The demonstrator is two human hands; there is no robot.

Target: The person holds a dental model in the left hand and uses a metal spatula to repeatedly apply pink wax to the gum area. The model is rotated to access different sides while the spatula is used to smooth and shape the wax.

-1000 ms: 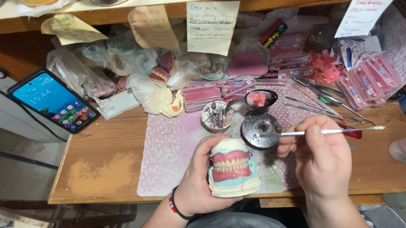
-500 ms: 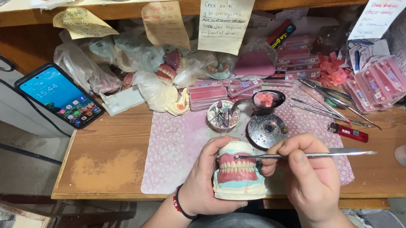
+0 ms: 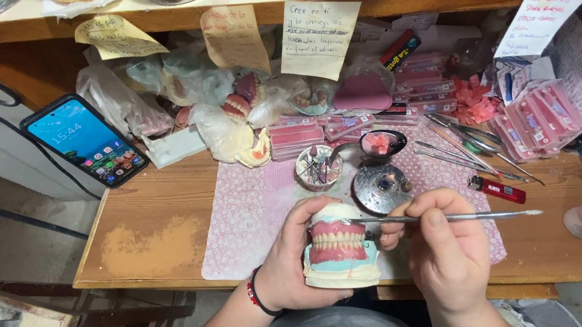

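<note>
From the head view, a small round cup (image 3: 318, 167) on the patterned mat holds a bristle of thin metal burs, and beside it a shallow dark dish (image 3: 382, 143) carries pink wax lumps. A round metal burner (image 3: 381, 188) sits just below the dish. Against the back, flat pink tooth cards (image 3: 307, 133) lie stacked among crumpled plastic bags with more denture pieces inside.

The left hand (image 3: 293, 258) is wrapped around the denture model (image 3: 338, 248), fingers closed on its pale plaster base; the teeth are glossy white, set in smooth pink wax. It is held just above the near edge of the tabletop (image 3: 151, 232). The right hand (image 3: 447, 258) pinches a slim metal instrument (image 3: 441, 216), its tip touching the top of the model.

The tabletop is worn, scuffed wood, covered in the middle by a pink dotted mat (image 3: 244, 215). A lit phone (image 3: 84, 140) lies at the left, a red lighter (image 3: 498, 191) at the right.
</note>
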